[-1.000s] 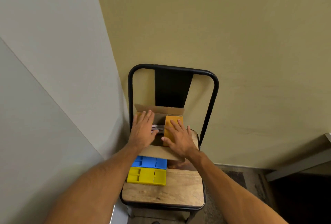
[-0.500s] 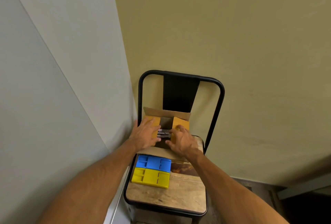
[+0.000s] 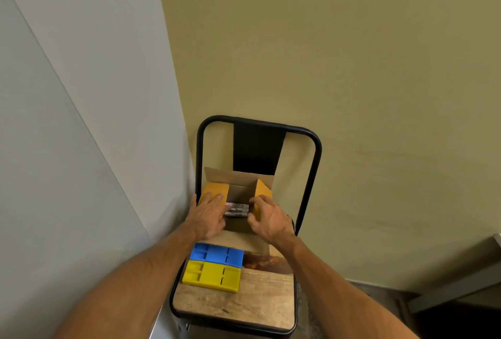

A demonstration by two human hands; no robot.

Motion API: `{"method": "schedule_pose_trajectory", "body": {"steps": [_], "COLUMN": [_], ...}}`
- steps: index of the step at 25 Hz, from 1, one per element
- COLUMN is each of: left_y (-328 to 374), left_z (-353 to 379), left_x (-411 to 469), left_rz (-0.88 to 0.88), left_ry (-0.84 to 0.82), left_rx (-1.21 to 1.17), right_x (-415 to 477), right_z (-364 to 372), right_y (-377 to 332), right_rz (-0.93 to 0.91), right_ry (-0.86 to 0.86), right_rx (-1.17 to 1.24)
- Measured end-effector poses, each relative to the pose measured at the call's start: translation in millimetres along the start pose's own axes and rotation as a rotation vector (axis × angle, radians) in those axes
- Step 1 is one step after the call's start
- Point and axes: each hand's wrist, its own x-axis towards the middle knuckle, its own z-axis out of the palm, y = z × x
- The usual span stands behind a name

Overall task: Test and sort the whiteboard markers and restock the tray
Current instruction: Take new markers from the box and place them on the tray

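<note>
Hands at cardboard box (image 3: pixel 238 176) on chair seat (image 3: pixel 244 303): left hand (image 3: pixel 207 215) flat, fingers straight, over left ends of markers (image 3: pixel 236 209); right hand (image 3: pixel 269 219) curled at right ends (gripping vs. touching: cannot tell). Markers lie side by side inside box; prob. light, stiff, slippery, so pinch mid-barrel. Barrel print too blurred to read.

Premises: a plain room corner is being shown; home or office cannot be told. An olive wall (image 3: pixel 352 67) is being met by a pale grey wall (image 3: pixel 67 94). A box (image 3: pixel 238 177), a blue tray (image 3: pixel 217 254) and a yellow tray (image 3: pixel 214 276) are being borne on the wooden seat (image 3: pixel 244 306) of a metal chair (image 3: pixel 315 148).
</note>
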Motion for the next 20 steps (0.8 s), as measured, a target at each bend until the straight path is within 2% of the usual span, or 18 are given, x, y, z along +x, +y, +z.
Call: {"method": "schedule_pose_trajectory", "body": {"steps": [3,6,9,12,15,16,18,20], "left_y": [-3,-14,-30,-39,-40,-39,-37,-32], "left_z": [-19,-34,-39,-34,-17,-12,-10,-17], "left_x": [-10,-20,-30,-33,-31,-30,-29,-30], "left_rz": [0.017,-0.021,-0.107,-0.149,-0.265,-0.296,-0.302,-0.211], "left_ry": [0.180,0.289,0.281,0.172,-0.039,-0.065,-0.006,0.152], "left_rx": [-0.066,0.001,0.158,0.316,0.287,0.244,0.199,0.222], "right_x": [-9,-19,-27,-32,-31,-30,-28,-26], "right_z": [-11,-16,-13,-5,3,3,4,2], "right_y": [9,26,49,66,70,69,68,63], "right_rz": [0.005,0.053,0.142,0.225,0.234,0.235,0.228,0.181], "right_ry": [0.099,0.184,0.179,0.089,-0.047,-0.079,-0.055,0.054], "right_rx": [0.034,0.019,-0.011,-0.066,-0.116,-0.127,-0.131,-0.200]}}
